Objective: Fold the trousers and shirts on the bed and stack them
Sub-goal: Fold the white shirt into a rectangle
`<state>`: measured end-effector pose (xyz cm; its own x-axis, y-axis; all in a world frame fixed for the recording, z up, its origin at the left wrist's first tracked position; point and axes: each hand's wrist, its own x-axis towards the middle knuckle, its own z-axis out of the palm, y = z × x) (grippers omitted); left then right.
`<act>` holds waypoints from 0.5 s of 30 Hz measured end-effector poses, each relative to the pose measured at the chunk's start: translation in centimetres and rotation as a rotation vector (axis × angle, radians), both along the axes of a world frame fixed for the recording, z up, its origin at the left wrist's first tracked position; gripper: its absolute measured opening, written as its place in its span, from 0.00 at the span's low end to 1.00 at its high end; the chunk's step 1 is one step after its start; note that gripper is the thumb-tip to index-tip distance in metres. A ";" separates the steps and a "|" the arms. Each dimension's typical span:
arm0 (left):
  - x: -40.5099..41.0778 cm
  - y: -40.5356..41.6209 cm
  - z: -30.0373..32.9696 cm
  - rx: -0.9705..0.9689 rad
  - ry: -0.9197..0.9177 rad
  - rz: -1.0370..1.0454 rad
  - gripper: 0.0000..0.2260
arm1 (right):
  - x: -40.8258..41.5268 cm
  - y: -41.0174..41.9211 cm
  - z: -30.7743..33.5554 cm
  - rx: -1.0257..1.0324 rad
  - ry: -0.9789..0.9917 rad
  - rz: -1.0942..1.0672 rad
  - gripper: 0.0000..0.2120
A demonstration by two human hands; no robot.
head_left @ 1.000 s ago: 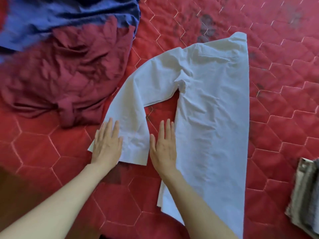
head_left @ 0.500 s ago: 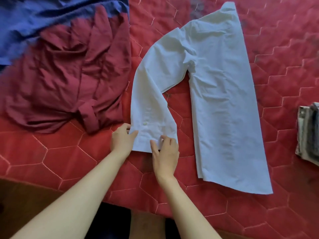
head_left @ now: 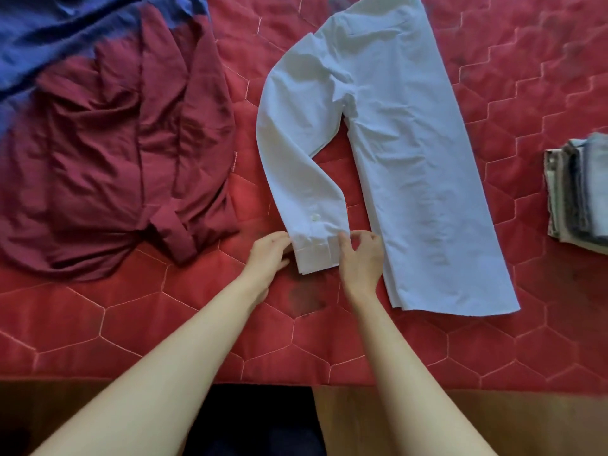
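Since a second ago both hands have shifted from lying flat to gripping the cuff: left hand and right hand pinch the white shirt sleeve end, frame centre. One maroon shirt lies left, one blue garment upper left, one folded stack at the right edge; bare red quilt lies below.

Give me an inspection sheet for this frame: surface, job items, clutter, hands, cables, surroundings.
Surface: red quilted bedspread, dark stain near the front edge.
Job's things: white shirt flat, folded lengthwise, sleeve angled out; maroon shirt crumpled, unfolded; blue garment unfolded; folded stack at the right edge.
Clutter: nothing seen.
Hands: left hand and right hand each pinch a side of the sleeve cuff.
Cables: nothing seen.
Surroundings: brown floor below the bed edge.
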<state>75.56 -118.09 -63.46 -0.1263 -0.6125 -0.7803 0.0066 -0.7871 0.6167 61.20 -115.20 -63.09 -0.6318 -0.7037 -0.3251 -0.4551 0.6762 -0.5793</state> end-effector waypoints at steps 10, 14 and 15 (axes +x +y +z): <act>-3.6 0.4 -0.6 -0.092 -0.361 -0.192 0.17 | -2.5 0.4 -1.6 0.195 -0.068 0.224 0.13; -2.5 0.7 -0.3 -0.067 -0.244 -0.060 0.09 | -2.0 0.5 -0.7 0.174 -0.280 0.130 0.08; -2.0 0.7 0.1 -0.082 -0.224 -0.053 0.07 | -1.5 0.7 -0.2 0.166 -0.347 0.097 0.08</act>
<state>73.60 -117.40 -63.33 0.0105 -0.6723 -0.7402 -0.1770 -0.7298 0.6604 59.67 -114.52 -63.25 -0.3970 -0.6744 -0.6225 -0.3178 0.7373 -0.5962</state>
